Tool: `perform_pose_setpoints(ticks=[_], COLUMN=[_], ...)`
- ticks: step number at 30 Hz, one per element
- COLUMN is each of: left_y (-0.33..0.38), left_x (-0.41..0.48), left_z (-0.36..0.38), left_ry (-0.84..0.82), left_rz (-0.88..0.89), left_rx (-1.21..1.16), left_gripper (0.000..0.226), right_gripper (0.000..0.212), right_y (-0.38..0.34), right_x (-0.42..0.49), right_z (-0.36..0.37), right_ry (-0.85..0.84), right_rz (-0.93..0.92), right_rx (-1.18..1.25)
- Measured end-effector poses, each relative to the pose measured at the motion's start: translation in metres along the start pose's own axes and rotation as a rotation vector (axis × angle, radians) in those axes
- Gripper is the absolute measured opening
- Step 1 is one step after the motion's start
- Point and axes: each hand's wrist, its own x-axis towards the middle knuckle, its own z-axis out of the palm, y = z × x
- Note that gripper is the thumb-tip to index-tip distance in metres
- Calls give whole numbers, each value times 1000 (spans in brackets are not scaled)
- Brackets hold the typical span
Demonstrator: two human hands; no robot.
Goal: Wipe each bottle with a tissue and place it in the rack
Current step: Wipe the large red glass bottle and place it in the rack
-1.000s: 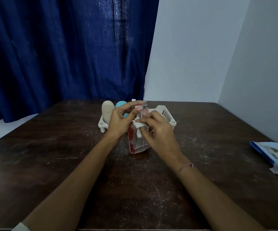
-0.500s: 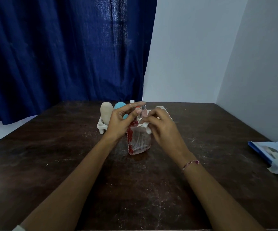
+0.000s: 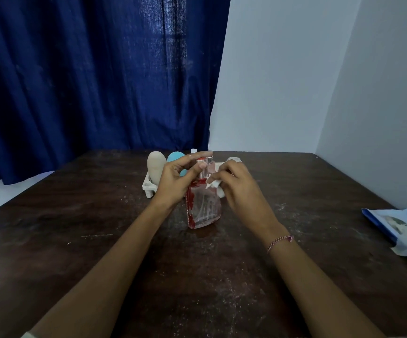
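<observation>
A left hand [image 3: 175,181] pinches the neck of a clear, red-trimmed bottle [image 3: 203,208] standing mid-table while the right hand [image 3: 241,191] rubs a clutched tissue [image 3: 214,185] on its shoulder; the rack [image 3: 148,189] at 12 o'clock already holds beige [image 3: 156,164] and blue [image 3: 174,158] bottles, this one yet to join them.

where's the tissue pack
In the head view, the tissue pack lies at the right edge of the table, near the wall, far from the rack.
</observation>
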Motion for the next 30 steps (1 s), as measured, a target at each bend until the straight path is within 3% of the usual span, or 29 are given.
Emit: perform_pose_setpoints(ticks=[8, 30], left_y=[4, 7], left_x=[0, -2], left_z=[-1, 0], left_ry=[-10, 37], left_rz=[22, -13], left_rx=[-16, -9], left_gripper=[27, 22], right_gripper=[24, 15], right_y=[-7, 3], right_x=[1, -4], right_z=[1, 3], right_ry=[-70, 50], right_rz=[-6, 190], right_rx=[59, 114])
